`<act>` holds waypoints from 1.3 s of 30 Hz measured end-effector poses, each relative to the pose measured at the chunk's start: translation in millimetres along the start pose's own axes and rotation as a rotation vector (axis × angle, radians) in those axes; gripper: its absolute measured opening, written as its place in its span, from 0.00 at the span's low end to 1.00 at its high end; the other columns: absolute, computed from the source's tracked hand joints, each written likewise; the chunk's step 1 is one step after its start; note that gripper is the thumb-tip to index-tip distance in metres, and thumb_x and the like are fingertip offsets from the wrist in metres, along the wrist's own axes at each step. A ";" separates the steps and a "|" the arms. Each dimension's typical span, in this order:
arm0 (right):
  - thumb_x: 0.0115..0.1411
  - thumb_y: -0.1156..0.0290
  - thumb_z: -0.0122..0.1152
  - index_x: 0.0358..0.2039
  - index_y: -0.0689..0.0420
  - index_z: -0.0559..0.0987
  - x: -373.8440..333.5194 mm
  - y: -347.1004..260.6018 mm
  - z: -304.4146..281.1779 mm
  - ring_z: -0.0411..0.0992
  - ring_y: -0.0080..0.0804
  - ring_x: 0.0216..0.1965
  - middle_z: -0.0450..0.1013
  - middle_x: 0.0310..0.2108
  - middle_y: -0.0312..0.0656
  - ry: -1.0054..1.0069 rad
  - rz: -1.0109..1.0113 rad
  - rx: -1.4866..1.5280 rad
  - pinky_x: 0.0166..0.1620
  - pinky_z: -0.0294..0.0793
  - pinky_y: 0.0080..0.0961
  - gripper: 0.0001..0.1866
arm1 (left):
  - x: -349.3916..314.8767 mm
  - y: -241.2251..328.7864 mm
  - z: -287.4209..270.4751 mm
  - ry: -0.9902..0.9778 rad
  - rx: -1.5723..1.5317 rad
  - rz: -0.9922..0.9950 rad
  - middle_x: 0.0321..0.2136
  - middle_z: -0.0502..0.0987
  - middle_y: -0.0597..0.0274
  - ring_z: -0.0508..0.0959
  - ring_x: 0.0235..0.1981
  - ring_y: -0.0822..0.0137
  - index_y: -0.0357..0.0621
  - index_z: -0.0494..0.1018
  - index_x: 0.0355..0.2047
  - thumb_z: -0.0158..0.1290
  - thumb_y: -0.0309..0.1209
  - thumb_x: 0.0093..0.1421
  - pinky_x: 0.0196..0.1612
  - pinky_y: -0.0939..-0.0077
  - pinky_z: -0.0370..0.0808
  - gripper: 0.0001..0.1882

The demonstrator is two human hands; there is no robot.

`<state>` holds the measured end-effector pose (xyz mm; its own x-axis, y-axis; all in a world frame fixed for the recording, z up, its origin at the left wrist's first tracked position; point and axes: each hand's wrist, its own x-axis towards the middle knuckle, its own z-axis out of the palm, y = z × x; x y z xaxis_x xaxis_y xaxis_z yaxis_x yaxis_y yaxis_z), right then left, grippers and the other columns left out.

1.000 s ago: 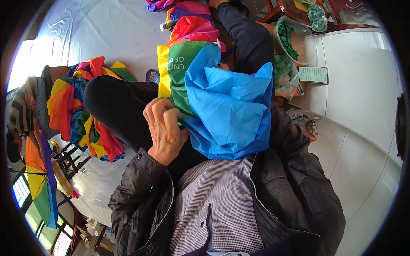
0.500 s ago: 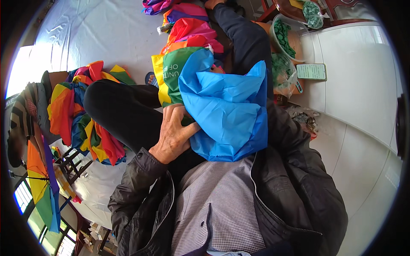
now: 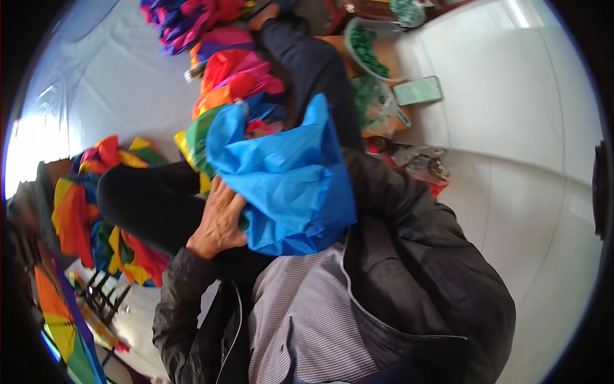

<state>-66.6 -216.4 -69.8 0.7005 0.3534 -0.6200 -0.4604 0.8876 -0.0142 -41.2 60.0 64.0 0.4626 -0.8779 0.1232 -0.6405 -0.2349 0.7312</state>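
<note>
White floor around; left hand fingers curl gripping blue fabric edge, right hand apparently hidden beneath.

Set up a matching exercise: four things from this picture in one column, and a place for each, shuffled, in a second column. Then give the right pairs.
1. blue fabric
2. left hand
3. green phone
4. rainbow umbrella pile

A. on the white floor, upper right
B. far left, beyond the left leg
C. bunched on the lap
D. pressed to the left edge of the blue fabric

Pairs: 1-C, 2-D, 3-A, 4-B
</note>
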 end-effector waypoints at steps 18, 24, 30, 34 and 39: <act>0.75 0.53 0.45 0.68 0.50 0.68 -111.2 -22.5 44.2 0.77 0.33 0.51 0.75 0.59 0.46 0.149 -0.084 0.149 0.52 0.78 0.29 0.26 | 57.1 0.0 5.3 0.493 0.241 0.241 0.39 0.78 0.46 0.80 0.43 0.43 0.43 0.78 0.34 0.63 0.30 0.49 0.50 0.55 0.76 0.11; 0.75 0.52 0.45 0.69 0.49 0.68 -103.1 4.1 74.9 0.77 0.32 0.52 0.75 0.59 0.45 0.142 0.082 0.166 0.52 0.78 0.27 0.27 | 40.4 -23.5 2.7 0.556 0.213 -0.069 0.24 0.77 0.55 0.80 0.25 0.53 0.40 0.76 0.25 0.60 0.32 0.50 0.32 0.61 0.77 0.08; 0.75 0.52 0.45 0.69 0.49 0.68 -108.8 6.0 96.4 0.76 0.31 0.53 0.75 0.59 0.45 0.113 0.321 0.124 0.52 0.77 0.25 0.27 | 69.5 -25.5 -5.6 0.522 -0.131 -0.062 0.26 0.78 0.51 0.81 0.26 0.46 0.36 0.75 0.27 0.46 0.48 0.58 0.31 0.61 0.75 0.23; 0.74 0.54 0.47 0.67 0.52 0.69 -103.7 4.4 68.3 0.77 0.30 0.53 0.76 0.57 0.45 0.034 0.252 -0.244 0.52 0.77 0.25 0.26 | 69.6 -24.4 -7.7 0.550 -0.239 -0.189 0.26 0.77 0.49 0.81 0.27 0.46 0.34 0.75 0.29 0.43 0.45 0.61 0.32 0.61 0.75 0.23; 0.73 0.60 0.52 0.63 0.57 0.73 -48.9 -10.8 44.6 0.78 0.30 0.51 0.78 0.52 0.47 -0.179 -0.168 -1.080 0.52 0.77 0.26 0.23 | 59.6 -44.9 -16.5 0.819 -0.439 -0.248 0.26 0.77 0.47 0.79 0.26 0.53 0.32 0.76 0.32 0.43 0.41 0.64 0.34 0.64 0.74 0.21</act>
<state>-71.5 -230.1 -4.3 0.8271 0.3675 -0.4253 -0.5249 0.2347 -0.8181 25.2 25.1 49.6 0.9453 -0.2211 0.2398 -0.2569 -0.0519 0.9650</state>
